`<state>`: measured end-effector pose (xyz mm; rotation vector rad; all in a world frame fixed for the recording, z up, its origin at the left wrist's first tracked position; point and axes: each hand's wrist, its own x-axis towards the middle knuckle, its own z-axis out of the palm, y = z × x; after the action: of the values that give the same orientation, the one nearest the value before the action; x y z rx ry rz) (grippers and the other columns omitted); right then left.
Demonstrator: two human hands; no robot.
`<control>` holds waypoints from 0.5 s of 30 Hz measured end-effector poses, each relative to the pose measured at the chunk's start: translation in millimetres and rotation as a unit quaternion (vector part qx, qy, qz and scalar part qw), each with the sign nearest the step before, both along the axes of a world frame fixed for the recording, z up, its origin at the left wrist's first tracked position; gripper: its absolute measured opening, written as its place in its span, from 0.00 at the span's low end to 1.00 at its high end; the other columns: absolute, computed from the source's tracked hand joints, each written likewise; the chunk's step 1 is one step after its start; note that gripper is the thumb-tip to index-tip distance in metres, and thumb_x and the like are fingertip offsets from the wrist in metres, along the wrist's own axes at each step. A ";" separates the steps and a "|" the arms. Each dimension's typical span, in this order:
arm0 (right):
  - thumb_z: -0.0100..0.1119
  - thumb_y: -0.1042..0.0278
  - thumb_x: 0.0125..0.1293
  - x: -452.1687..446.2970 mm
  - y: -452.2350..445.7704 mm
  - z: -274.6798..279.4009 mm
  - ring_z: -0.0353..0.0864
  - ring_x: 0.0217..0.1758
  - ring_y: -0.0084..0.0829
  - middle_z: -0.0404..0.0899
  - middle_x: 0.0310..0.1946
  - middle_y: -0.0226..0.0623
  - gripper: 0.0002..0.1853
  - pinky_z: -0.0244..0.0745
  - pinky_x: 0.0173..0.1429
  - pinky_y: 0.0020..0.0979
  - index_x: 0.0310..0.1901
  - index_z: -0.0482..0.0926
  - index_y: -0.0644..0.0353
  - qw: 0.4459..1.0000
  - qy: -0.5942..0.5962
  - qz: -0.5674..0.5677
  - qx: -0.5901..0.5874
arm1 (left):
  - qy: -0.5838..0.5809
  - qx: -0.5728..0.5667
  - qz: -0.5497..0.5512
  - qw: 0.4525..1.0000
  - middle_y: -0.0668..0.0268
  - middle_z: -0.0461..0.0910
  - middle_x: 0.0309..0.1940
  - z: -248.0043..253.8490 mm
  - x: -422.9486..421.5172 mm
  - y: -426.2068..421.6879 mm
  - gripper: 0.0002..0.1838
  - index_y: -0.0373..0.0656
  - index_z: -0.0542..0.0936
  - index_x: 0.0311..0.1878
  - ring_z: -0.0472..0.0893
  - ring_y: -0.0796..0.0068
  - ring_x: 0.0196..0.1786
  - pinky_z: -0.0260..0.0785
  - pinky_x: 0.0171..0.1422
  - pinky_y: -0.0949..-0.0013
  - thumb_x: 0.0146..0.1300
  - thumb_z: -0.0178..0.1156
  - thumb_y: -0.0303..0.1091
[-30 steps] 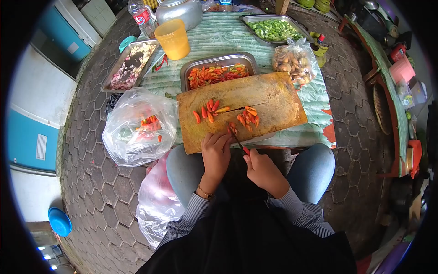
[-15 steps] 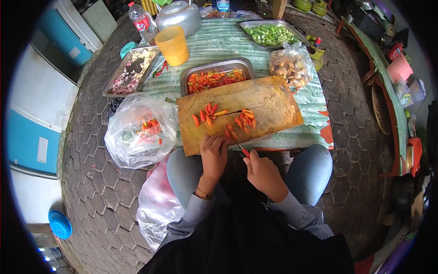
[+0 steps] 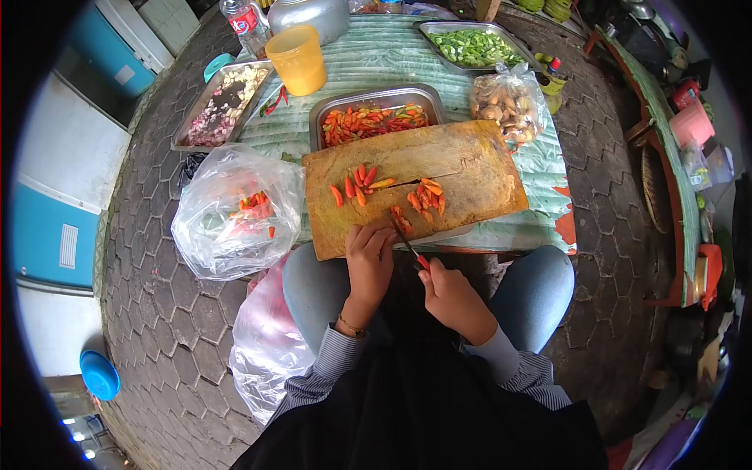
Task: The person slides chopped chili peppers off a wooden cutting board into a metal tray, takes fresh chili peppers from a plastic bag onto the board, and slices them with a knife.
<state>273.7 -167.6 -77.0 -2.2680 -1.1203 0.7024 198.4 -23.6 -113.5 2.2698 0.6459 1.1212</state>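
My right hand (image 3: 460,304) is closed around the red handle of a small knife (image 3: 421,259). Its blade points up and left over a wooden cutting board (image 3: 462,168), touching or just above a cut chili pepper (image 3: 402,222). Bent and close together, the fingers of my left hand (image 3: 368,262) press at the board's near edge, their tips against that chili pepper beside the blade. Whole red and orange chilies (image 3: 360,186) lie on the board's left part. Several cut pieces (image 3: 428,199) are grouped right of them. The far edge of the board overlaps a metal tray of chopped chilies (image 3: 376,125).
A plastic bag with chilies (image 3: 235,211) sits left of the board. Beyond are a tray of sliced shallots and garlic (image 3: 223,110), a yellow container (image 3: 298,59), a kettle (image 3: 313,19), a bag of mushrooms (image 3: 509,106) and a tray of green slices (image 3: 474,48).
The knife blade has moved up and left across the chili pepper by my left fingertips, showing more of its length. The whole view has shifted slightly.
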 end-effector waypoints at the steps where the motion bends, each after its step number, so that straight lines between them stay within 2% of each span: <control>1: 0.44 0.59 0.73 -2.2 -5.7 0.9 0.78 0.28 0.61 0.77 0.22 0.57 0.14 0.73 0.33 0.55 0.38 0.67 0.64 1.000 0.000 0.001 0.000 | 0.000 0.000 0.001 1.000 0.62 0.80 0.30 0.3 0.3 -0.2 0.05 0.37 0.82 0.33 0.74 0.61 0.34 0.68 0.40 0.63 0.51 0.64 0.20; 3: 0.46 0.61 0.72 -5.5 -17.2 7.0 0.76 0.28 0.61 0.75 0.20 0.58 0.13 0.68 0.31 0.56 0.36 0.67 0.64 0.999 0.016 -0.030 -0.010 | 0.003 -0.002 0.007 1.000 0.62 0.79 0.31 1.1 1.3 -1.6 0.05 0.37 0.82 0.33 0.74 0.61 0.35 0.68 0.40 0.63 0.51 0.64 0.20; 7: 0.46 0.61 0.72 -3.4 -25.1 15.3 0.76 0.27 0.60 0.74 0.19 0.57 0.13 0.68 0.31 0.57 0.36 0.67 0.63 0.999 0.002 -0.026 -0.018 | 0.029 0.013 0.022 0.999 0.62 0.78 0.34 4.8 -0.7 -3.7 0.05 0.38 0.81 0.33 0.74 0.60 0.37 0.67 0.42 0.62 0.52 0.64 0.21; 9: 0.45 0.58 0.72 1.5 -23.7 12.4 0.79 0.26 0.58 0.76 0.19 0.54 0.14 0.73 0.29 0.54 0.37 0.66 0.62 0.999 -0.038 -0.015 0.001 | 0.026 0.030 0.035 0.999 0.62 0.77 0.34 5.7 -2.1 -2.4 0.05 0.38 0.81 0.34 0.73 0.60 0.38 0.67 0.43 0.62 0.52 0.64 0.22; 13: 0.45 0.58 0.72 5.6 -13.5 12.9 0.78 0.25 0.58 0.76 0.18 0.54 0.14 0.73 0.29 0.53 0.37 0.67 0.61 0.998 -0.065 -0.012 0.024 | 0.022 0.035 0.047 0.998 0.62 0.76 0.33 14.9 -14.3 8.5 0.07 0.39 0.82 0.35 0.73 0.60 0.38 0.66 0.44 0.61 0.51 0.64 0.23; 15: 0.47 0.58 0.71 6.4 -8.7 11.9 0.78 0.25 0.58 0.76 0.18 0.53 0.14 0.73 0.29 0.54 0.37 0.68 0.62 0.997 -0.071 0.026 0.019 | 0.024 0.048 0.094 0.994 0.62 0.76 0.34 21.8 -19.5 21.4 0.07 0.39 0.83 0.35 0.73 0.60 0.38 0.66 0.44 0.61 0.50 0.65 0.23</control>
<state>280.1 -176.3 -65.1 -2.2933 -1.2520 0.5414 178.9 -2.2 -91.7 2.3623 0.8561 1.2107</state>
